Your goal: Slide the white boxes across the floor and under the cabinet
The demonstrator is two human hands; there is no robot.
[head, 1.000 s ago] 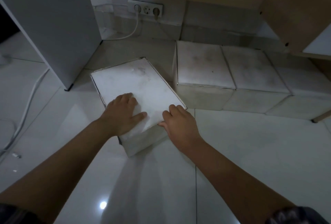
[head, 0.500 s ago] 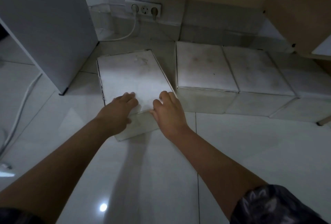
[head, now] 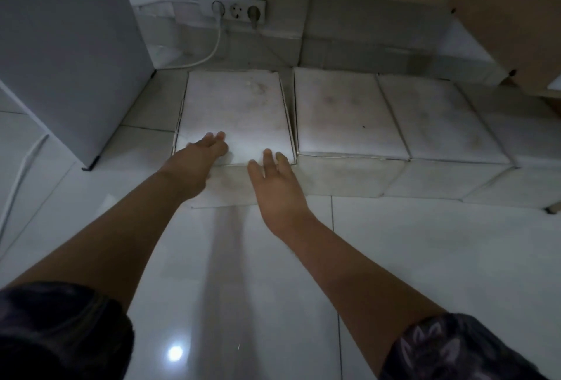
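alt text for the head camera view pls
Two bare hands, left hand and right hand, lie flat on the near edge of a flat white cardboard box on a glossy white tiled floor. It sits beside a row of matching white boxes below a wooden cabinet, with a white wall socket strip behind.

The floor (head: pixel 425 273) is laid with glossy white tiles, and a small bright light spot (head: pixel 175 353) is reflected near the bottom. A grey panel (head: pixel 66 55) is set upright at the left, and a wooden cabinet (head: pixel 510 15) is seen at the top right. A socket strip (head: pixel 233 10) is fixed low on the tiled wall (head: pixel 364 30), with a white cable (head: pixel 209 52) plugged in.
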